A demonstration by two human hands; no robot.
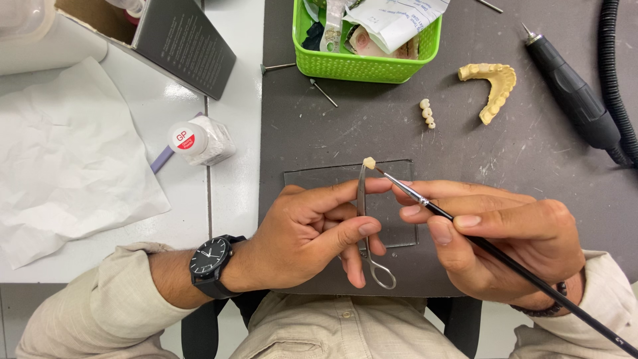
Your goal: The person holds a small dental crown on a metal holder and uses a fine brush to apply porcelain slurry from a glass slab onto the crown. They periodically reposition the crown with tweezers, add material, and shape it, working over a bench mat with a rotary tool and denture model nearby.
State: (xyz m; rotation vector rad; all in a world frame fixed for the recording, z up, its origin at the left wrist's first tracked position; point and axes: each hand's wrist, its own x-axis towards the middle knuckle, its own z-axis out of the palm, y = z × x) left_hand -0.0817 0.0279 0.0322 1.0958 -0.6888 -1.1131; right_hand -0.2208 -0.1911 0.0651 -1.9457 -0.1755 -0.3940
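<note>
left hand is gripping metal forceps upright, a small tooth crown sitting clamped at the tip. right hand is pinching a thin black brush, bristles touching the crown. both are working over the glass slab, near the green basket and jaw model.

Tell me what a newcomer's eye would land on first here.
At centre, the left hand holds metal forceps gripping a small tooth crown, while the right hand touches a thin black brush to it. Behind them, a bright green basket and a yellow dental arch model stand out on the dark mat.
</note>
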